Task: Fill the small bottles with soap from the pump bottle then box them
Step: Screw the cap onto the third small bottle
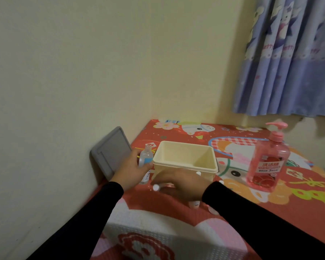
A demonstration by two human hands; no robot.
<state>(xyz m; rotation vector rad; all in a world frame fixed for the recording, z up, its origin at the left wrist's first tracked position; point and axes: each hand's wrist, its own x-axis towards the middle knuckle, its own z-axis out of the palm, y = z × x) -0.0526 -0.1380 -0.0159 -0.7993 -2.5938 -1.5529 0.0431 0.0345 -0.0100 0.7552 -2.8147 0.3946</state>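
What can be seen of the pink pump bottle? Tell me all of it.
The pump bottle is tall, of clear pink plastic, with a pink pump head on top whose spout points left. It looks nearly full of pink soap. A pink label with white characters and a fruit picture covers its front. It stands upright on the red patterned cloth, to the right of the cream box, apart from it. Neither hand touches it.

I'm sat facing a corner of plain cream walls [83,72], a blue cartoon curtain [289,62] hanging on my right, and a red cartoon-print cloth [270,212] covers the table
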